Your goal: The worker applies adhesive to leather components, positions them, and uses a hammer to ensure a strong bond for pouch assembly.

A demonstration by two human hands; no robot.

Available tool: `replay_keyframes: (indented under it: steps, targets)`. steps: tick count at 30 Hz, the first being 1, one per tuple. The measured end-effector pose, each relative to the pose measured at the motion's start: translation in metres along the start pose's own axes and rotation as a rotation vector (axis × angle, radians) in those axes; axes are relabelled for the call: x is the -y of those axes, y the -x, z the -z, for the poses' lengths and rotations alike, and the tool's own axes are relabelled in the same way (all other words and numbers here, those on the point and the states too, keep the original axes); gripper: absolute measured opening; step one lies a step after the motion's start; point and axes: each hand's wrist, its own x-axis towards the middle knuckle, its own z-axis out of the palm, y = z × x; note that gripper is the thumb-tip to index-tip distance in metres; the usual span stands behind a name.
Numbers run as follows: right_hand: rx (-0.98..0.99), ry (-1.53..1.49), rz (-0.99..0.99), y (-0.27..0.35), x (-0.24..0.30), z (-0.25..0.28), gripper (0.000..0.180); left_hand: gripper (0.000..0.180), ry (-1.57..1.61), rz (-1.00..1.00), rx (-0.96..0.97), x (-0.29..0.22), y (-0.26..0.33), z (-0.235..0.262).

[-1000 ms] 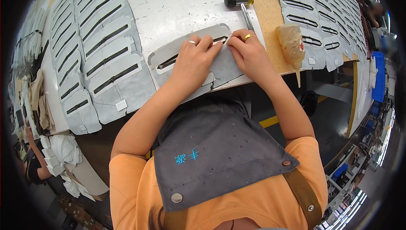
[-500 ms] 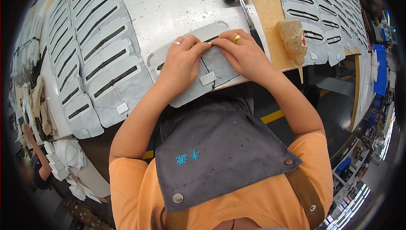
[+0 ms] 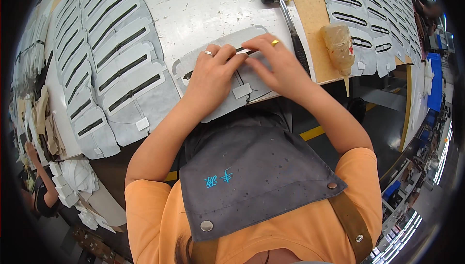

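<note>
A grey fabric panel with rounded corners lies at the table's near edge. It has a long slot with a black zipper-like strip, and a small white tag hangs on a dark cord below. My left hand rests on the panel with its fingers bent together along the slot, pressing on it. My right hand is over the panel's right part, thumb and forefinger apart, the forefinger close to the left fingertips. Part of the slot is hidden under my hands.
Rows of similar grey panels overlap on the left; more panels lie at the right. A hammer and a plastic glue-like bottle with a nozzle lie right of my hands. Another person's arm shows at far left.
My right thumb and forefinger have spread apart from their pinch near the left fingertips. The left hand stays on the panel; the whole view has shifted slightly.
</note>
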Motion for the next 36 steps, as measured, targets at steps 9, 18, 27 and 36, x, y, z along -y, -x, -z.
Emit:
replay_keyframes:
  steps: [9, 18, 27, 36]
  targets:
    - [0.131, 0.007, 0.053, -0.006, -0.003, -0.016, 0.021, 0.021, 0.272, 0.301, -0.034, 0.006, 0.020, 0.020]
    - [0.148, 0.193, 0.208, -0.005, -0.001, -0.015, 0.023, 0.026, 0.202, 0.198, -0.091, 0.007, 0.027, 0.015]
    - [0.259, 0.501, 0.434, -0.008, 0.002, -0.011, 0.025, 0.028, 0.237, 0.210, -0.096, 0.007, 0.026, 0.013]
    - [0.068, 0.285, 0.215, 0.007, 0.003, -0.015, 0.032, 0.032, 0.165, 0.173, -0.091, 0.006, 0.026, 0.012]
